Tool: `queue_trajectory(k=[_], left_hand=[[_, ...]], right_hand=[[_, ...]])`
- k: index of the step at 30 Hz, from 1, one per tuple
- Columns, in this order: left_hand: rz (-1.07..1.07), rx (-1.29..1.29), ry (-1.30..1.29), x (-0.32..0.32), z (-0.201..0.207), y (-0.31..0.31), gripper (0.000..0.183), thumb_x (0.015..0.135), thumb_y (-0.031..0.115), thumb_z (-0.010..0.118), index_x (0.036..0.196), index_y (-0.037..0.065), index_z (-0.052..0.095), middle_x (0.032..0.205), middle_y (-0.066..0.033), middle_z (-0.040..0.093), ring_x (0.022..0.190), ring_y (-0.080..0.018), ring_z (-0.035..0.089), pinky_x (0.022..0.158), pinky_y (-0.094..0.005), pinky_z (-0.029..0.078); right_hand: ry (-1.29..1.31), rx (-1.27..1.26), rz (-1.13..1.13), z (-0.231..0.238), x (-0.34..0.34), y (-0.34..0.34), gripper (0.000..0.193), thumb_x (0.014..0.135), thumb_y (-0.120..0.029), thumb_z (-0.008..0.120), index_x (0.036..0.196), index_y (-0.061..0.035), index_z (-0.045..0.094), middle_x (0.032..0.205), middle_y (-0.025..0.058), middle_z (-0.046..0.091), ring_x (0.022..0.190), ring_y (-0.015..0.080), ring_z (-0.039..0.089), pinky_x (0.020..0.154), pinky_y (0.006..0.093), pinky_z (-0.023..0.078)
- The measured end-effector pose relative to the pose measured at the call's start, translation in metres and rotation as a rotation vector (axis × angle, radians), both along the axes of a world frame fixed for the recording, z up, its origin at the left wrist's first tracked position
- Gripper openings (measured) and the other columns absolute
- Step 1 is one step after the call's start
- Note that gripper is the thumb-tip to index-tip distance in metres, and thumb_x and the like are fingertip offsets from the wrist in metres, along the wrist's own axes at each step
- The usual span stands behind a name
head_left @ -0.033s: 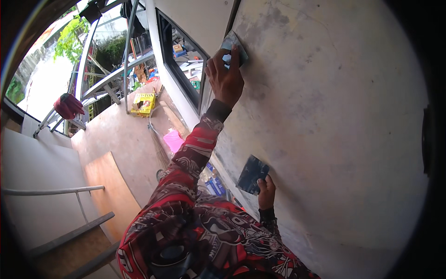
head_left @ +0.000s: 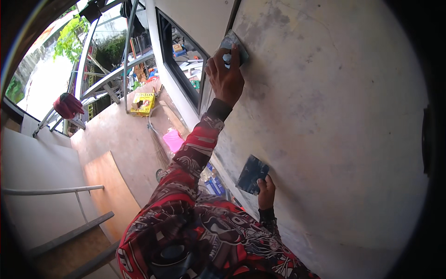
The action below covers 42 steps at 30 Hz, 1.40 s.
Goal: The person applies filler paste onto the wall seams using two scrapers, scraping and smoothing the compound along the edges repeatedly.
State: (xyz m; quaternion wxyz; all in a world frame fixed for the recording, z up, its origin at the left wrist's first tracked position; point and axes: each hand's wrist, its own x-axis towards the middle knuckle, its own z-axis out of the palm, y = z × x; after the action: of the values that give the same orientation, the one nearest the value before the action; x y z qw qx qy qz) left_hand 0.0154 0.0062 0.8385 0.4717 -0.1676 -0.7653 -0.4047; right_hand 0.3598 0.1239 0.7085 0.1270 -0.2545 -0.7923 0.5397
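High on the pale, blotchy wall (head_left: 325,139), my left hand (head_left: 227,83) is closed on a thin grey-blue putty scraper (head_left: 228,43). The scraper lies against the wall beside a dark vertical gap, close to the window frame. Lower down, my right hand (head_left: 266,194) pinches a dark, flat, square putty plate (head_left: 252,174) by its lower right edge. Pale smears mark the face of this plate. It is held in front of the wall, and whether it touches the wall I cannot tell.
A dark-framed window (head_left: 203,88) opens left of the wall. Below are a yellow box (head_left: 143,105), a pink plastic item (head_left: 173,140) and a broom (head_left: 159,149). Red gloves (head_left: 68,106) hang on a metal frame. A wooden board (head_left: 104,176) and dark-edged steps (head_left: 69,235) are at left.
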Motion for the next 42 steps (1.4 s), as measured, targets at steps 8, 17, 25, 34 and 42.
queue_trajectory(k=[8, 17, 25, 34, 42], left_hand=[[-0.063, 0.052, -0.155, 0.006, -0.018, 0.002, 0.068, 0.075, -0.005, 0.059, 0.142, 0.012, 0.057, 0.124, -0.0133, 0.051, 0.113, -0.0365, 0.051, 0.093, -0.0472, 0.047], [-0.006, -0.01, -0.143, 0.01, -0.056, -0.003, 0.066, 0.077, -0.006, 0.062, 0.141, 0.01, 0.057, 0.121, -0.0147, 0.049, 0.107, -0.0386, 0.051, 0.091, -0.0483, 0.047], [-0.013, -0.063, -0.213, 0.014, -0.101, -0.005, 0.066, 0.079, -0.005, 0.06, 0.144, 0.009, 0.054, 0.127, -0.0173, 0.048, 0.112, -0.0418, 0.05, 0.096, -0.0493, 0.046], [-0.092, 0.007, -0.285, 0.024, -0.141, -0.019, 0.066, 0.079, -0.008, 0.058, 0.143, 0.008, 0.054, 0.124, -0.0163, 0.053, 0.108, -0.0384, 0.053, 0.094, -0.0468, 0.046], [-0.125, 0.233, -0.034, 0.01, -0.072, -0.014, 0.051, 0.089, -0.006, 0.06, 0.138, 0.003, 0.056, 0.121, -0.015, 0.056, 0.101, -0.0329, 0.055, 0.091, -0.0456, 0.047]], right_hand=[[0.016, 0.051, -0.025, 0.006, 0.004, -0.001, 0.016, 0.096, -0.012, 0.057, 0.104, 0.0015, 0.061, 0.075, 0.0006, 0.048, 0.071, 0.0096, 0.044, 0.066, 0.0288, 0.039], [0.025, -0.02, -0.029, 0.007, 0.003, -0.003, 0.014, 0.097, -0.01, 0.058, 0.104, 0.0012, 0.061, 0.074, -0.0015, 0.046, 0.07, 0.0082, 0.042, 0.063, 0.0286, 0.037], [0.012, 0.042, -0.021, 0.003, 0.006, 0.0, 0.015, 0.096, -0.01, 0.06, 0.088, -0.0008, 0.051, 0.072, -0.0019, 0.038, 0.068, 0.0087, 0.037, 0.061, 0.0296, 0.034], [0.023, 0.037, -0.021, 0.003, 0.007, -0.005, 0.011, 0.096, -0.01, 0.059, 0.093, 0.0004, 0.055, 0.074, -0.0003, 0.044, 0.07, 0.0105, 0.041, 0.064, 0.0297, 0.037], [-0.031, 0.087, 0.006, 0.008, 0.01, -0.007, 0.014, 0.096, -0.011, 0.057, 0.101, 0.0016, 0.06, 0.079, 0.0021, 0.054, 0.074, 0.0114, 0.048, 0.069, 0.03, 0.042]])
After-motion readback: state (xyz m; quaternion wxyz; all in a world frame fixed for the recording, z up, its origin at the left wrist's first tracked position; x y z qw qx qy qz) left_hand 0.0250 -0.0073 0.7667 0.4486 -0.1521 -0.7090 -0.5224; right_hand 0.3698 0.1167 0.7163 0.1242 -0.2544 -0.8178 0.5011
